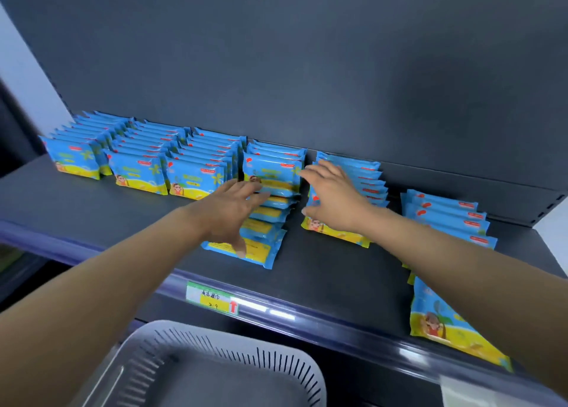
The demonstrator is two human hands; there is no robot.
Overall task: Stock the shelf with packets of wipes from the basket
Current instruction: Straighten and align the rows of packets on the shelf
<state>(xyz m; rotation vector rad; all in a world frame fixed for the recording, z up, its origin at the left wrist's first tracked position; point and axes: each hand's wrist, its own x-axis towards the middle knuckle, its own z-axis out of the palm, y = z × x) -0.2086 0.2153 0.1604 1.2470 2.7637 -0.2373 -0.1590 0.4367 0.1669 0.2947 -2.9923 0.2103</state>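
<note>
Reaching over the basket (215,363), you press your left hand (230,213), fingers spread flat, on the slumped row of packets (270,216) on the shelf (322,283); your right hand (333,197), also flat, steadies the neighbouring row (368,185). An uneven push could topple them forward.

The basket (233,357) is cut off by the bottom edge.

A price label (212,298) sits low in the centre, with a green band on top, a yellow band below, handwritten characters, and a red arrow pointing up. A plain dark grey-blue back panel (307,53) fills the upper view. A pale wall (18,77) shows at the far left. A blurred white object (479,388) lies at the bottom right.
</note>
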